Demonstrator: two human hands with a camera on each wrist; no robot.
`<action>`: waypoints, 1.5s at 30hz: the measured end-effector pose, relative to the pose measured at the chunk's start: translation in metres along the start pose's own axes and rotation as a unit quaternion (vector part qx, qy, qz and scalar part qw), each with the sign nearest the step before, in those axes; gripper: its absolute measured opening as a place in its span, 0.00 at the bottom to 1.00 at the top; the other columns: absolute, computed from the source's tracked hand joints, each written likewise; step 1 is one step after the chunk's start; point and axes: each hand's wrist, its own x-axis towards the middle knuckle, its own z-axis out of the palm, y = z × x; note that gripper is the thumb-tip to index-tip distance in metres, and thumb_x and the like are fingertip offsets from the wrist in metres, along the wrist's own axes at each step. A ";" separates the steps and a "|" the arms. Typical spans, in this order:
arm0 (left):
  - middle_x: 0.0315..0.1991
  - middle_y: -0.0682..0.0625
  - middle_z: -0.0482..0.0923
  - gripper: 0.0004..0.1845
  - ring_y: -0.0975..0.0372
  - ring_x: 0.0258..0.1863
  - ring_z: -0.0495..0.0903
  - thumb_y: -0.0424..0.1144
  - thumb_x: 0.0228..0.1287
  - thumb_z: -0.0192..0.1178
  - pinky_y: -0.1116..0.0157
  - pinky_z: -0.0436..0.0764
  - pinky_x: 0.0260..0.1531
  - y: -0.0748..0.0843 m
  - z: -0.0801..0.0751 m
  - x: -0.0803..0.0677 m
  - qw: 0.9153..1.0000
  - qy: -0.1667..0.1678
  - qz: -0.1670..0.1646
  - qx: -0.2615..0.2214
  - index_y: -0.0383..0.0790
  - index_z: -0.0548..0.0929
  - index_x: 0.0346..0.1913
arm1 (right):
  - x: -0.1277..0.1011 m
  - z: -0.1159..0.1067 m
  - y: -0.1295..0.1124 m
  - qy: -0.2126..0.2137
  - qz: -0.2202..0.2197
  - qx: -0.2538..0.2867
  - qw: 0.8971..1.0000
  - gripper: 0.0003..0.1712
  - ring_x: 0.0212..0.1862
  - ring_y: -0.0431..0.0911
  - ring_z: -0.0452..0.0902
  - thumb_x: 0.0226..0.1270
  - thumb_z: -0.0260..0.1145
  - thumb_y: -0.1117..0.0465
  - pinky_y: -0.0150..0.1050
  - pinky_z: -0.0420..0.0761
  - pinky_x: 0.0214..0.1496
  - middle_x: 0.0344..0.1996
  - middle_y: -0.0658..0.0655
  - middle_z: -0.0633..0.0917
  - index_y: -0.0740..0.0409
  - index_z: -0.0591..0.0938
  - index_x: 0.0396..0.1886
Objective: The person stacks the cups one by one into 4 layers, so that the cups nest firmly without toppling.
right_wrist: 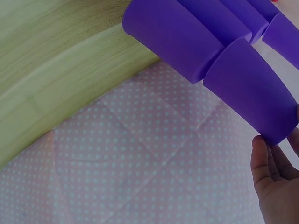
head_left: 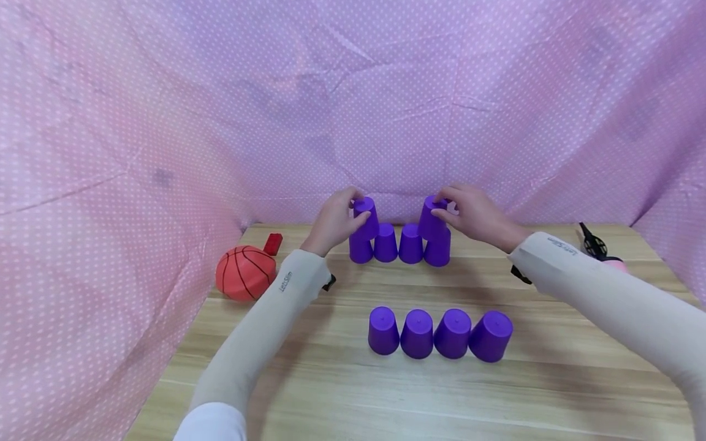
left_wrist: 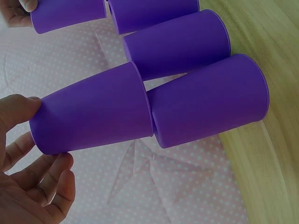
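Purple plastic cup (head_left: 366, 217), inverted, pinched near its closed base by the left hand (head_left: 333, 222), thumb and curled fingers (left_wrist: 44, 179) around the narrow end; its open rim sits tilted on the leftmost cup of the back row (head_left: 399, 245), four inverted cups standing side by side just below both hands. Matching second purple cup (head_left: 432, 215), held the same way by the right hand (head_left: 475, 215), fingertips (right_wrist: 268, 163) on the base end, rim resting on the rightmost cup of that row. Judged light, thin-walled, stiff and smooth; likely to slip or topple if squeezed hard, best taken by the tapered base with a gentle pinch. Nearer the person than the hands: front row (head_left: 439, 334) of four more inverted purple cups, close together, the rightmost leaning slightly. Beneath all: wooden table (head_left: 342, 380), pale grain. Outward of the left hand: orange basketball (head_left: 245, 272), somewhat deflated, with a red block (head_left: 273, 243) just behind it. Outward of the right hand, at the table's far edge: black scissors-like tool (head_left: 592, 242) beside a pink item (head_left: 615, 264), partly hidden by the sleeve. Surround: pink dotted cloth (head_left: 110, 153).
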 end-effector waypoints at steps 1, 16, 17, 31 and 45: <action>0.35 0.55 0.72 0.17 0.62 0.36 0.70 0.45 0.50 0.61 0.68 0.70 0.35 0.000 0.000 0.001 1.000 -0.002 -0.005 -0.002 0.44 0.73 0.42 | 0.001 0.001 0.000 -0.001 0.002 -0.001 1.000 0.11 0.34 0.48 0.72 0.51 0.65 0.59 0.39 0.71 0.34 0.30 0.54 0.78 0.59 0.77 0.33; 0.37 0.55 0.72 0.17 0.59 0.39 0.71 0.45 0.51 0.60 0.67 0.71 0.34 0.000 -0.001 0.013 0.998 -0.029 -0.059 -0.016 0.46 0.71 0.44 | 0.014 0.007 -0.003 -0.024 0.041 -0.009 0.999 0.10 0.36 0.51 0.72 0.54 0.63 0.59 0.42 0.70 0.36 0.31 0.56 0.78 0.60 0.76 0.34; 0.37 0.54 0.72 0.17 0.60 0.39 0.71 0.45 0.51 0.60 0.67 0.71 0.34 0.000 -0.001 0.013 0.998 -0.030 -0.060 -0.017 0.46 0.71 0.44 | 0.014 0.007 -0.004 -0.023 0.039 -0.006 0.999 0.10 0.35 0.51 0.72 0.54 0.63 0.60 0.42 0.70 0.35 0.31 0.56 0.78 0.60 0.76 0.34; 0.44 0.53 0.70 0.18 0.58 0.45 0.68 0.46 0.50 0.60 0.63 0.69 0.40 -0.006 -0.005 0.005 0.999 -0.010 -0.026 -0.020 0.47 0.72 0.44 | 0.004 -0.002 -0.009 -0.016 0.037 -0.001 0.999 0.13 0.37 0.52 0.71 0.53 0.63 0.59 0.45 0.70 0.37 0.35 0.58 0.76 0.61 0.75 0.37; 0.40 0.53 0.70 0.18 0.61 0.44 0.66 0.45 0.48 0.61 0.64 0.65 0.44 0.007 -0.037 -0.056 0.987 0.033 0.152 0.030 0.41 0.73 0.42 | -0.037 -0.031 -0.037 0.020 -0.030 0.000 0.999 0.17 0.39 0.44 0.69 0.50 0.66 0.58 0.38 0.69 0.39 0.38 0.52 0.76 0.57 0.75 0.40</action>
